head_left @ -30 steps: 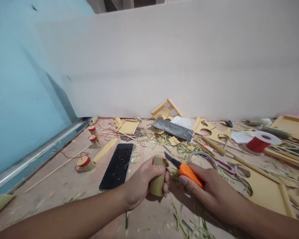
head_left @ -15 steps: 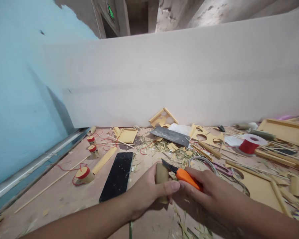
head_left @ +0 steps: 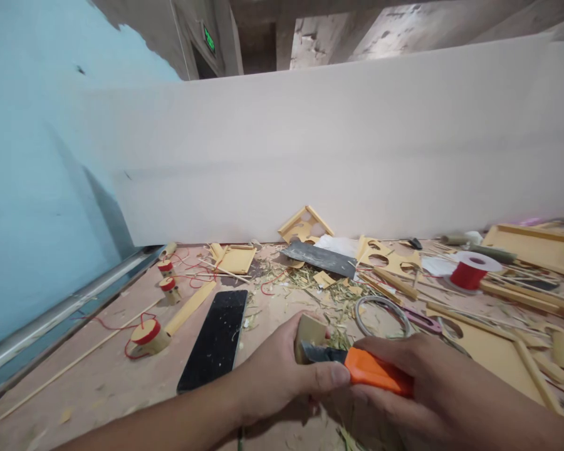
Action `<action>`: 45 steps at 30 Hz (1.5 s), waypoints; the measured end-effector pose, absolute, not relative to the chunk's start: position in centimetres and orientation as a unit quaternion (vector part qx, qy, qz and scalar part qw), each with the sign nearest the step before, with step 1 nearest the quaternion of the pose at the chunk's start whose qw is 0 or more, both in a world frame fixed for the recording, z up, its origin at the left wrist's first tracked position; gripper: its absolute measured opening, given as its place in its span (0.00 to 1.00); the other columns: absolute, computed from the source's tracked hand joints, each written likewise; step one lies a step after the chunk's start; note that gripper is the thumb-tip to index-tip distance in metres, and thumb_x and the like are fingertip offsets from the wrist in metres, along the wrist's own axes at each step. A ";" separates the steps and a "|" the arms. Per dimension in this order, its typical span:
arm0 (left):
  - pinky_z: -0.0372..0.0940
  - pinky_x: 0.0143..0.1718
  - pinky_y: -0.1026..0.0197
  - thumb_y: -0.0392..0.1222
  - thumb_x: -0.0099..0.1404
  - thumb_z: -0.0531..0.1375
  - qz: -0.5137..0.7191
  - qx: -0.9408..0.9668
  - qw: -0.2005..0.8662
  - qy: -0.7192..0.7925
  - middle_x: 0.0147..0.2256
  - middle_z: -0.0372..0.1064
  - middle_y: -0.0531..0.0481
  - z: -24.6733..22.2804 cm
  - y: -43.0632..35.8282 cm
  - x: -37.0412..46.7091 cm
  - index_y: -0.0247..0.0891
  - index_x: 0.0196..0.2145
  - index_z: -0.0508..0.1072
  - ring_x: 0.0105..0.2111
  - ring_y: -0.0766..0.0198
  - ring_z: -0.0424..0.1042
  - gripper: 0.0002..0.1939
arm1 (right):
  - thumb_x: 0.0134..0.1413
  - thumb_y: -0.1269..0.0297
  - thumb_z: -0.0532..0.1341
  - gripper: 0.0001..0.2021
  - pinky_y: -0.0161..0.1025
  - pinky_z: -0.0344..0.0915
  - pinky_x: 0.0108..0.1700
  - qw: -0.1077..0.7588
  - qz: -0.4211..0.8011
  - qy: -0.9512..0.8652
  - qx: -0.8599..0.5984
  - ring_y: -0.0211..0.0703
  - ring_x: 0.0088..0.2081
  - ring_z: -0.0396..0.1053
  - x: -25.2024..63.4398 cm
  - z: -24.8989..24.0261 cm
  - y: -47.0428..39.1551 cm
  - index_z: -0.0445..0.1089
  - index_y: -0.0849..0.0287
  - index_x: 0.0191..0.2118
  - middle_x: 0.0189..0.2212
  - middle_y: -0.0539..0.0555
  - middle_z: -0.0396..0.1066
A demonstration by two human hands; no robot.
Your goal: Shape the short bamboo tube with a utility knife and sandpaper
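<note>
My left hand (head_left: 301, 369) is closed around a short greenish bamboo piece (head_left: 313, 330), whose upper end shows above the fingers. In my right hand (head_left: 395, 376) is a utility knife with an orange handle (head_left: 378, 372). Its dark blade (head_left: 317, 352) lies across the near face of the bamboo, pointing left. My left thumb presses near the base of the blade, close to the handle. The lower part of the bamboo is hidden by my left hand.
A black phone (head_left: 215, 338) lies left of my hands. Further left stand bamboo pieces with red tops (head_left: 146, 333) and red string. Green shavings (head_left: 329, 294) and a dark flat bar (head_left: 319, 258) lie ahead. At right are a wire ring (head_left: 383, 313), a red spool (head_left: 470, 272) and wooden frames (head_left: 498, 351).
The knife blade has moved down from the bamboo's top end onto its near face. The bamboo has turned and tilted in my left hand. My right hand has shifted right and lower.
</note>
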State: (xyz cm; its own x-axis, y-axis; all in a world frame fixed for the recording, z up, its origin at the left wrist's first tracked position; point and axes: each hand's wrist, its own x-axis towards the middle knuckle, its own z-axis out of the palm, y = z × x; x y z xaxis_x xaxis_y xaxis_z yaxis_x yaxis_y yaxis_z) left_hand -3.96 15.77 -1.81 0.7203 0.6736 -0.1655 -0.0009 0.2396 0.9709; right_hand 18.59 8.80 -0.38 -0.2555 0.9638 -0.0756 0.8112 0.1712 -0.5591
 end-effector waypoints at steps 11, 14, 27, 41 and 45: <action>0.56 0.11 0.71 0.69 0.60 0.68 0.256 0.545 0.710 0.366 0.19 0.60 0.61 -1.8 15.5 -3.0 0.42 0.32 0.62 0.13 0.73 0.55 0.29 | 0.67 0.39 0.52 0.23 0.37 0.50 0.25 0.172 0.119 -0.723 -0.659 0.44 0.21 0.64 18.3 -1.5 9.0 0.67 0.51 0.33 0.21 0.52 0.72; 0.59 0.13 0.70 0.70 0.59 0.68 0.271 0.525 0.725 0.355 0.20 0.61 0.60 -1.8 15.8 -2.8 0.41 0.30 0.63 0.14 0.73 0.56 0.30 | 0.67 0.39 0.49 0.23 0.39 0.50 0.25 0.167 0.100 -0.700 -0.687 0.46 0.21 0.64 18.5 -1.5 9.5 0.65 0.51 0.32 0.21 0.53 0.71; 0.75 0.35 0.54 0.62 0.79 0.40 0.266 0.398 0.832 0.281 0.29 0.78 0.40 -2.5 16.7 -3.0 0.36 0.41 0.70 0.31 0.53 0.81 0.30 | 0.67 0.44 0.55 0.20 0.38 0.49 0.25 0.160 0.119 -0.708 -0.677 0.44 0.23 0.63 18.5 -0.8 9.7 0.64 0.53 0.29 0.21 0.52 0.70; 0.74 0.28 0.58 0.72 0.60 0.67 0.221 0.480 0.802 0.278 0.24 0.77 0.42 -2.5 16.9 -3.7 0.34 0.34 0.75 0.24 0.57 0.78 0.32 | 0.68 0.41 0.51 0.22 0.40 0.51 0.28 0.124 0.146 -0.703 -0.685 0.44 0.26 0.63 18.3 0.1 9.2 0.63 0.53 0.30 0.24 0.51 0.70; 0.74 0.27 0.60 0.72 0.57 0.69 0.222 0.481 0.800 0.282 0.24 0.76 0.44 -2.3 16.7 -3.6 0.35 0.31 0.74 0.23 0.59 0.76 0.33 | 0.68 0.41 0.50 0.23 0.39 0.51 0.28 0.135 0.141 -0.710 -0.676 0.43 0.25 0.62 18.6 0.0 9.4 0.64 0.53 0.30 0.24 0.51 0.70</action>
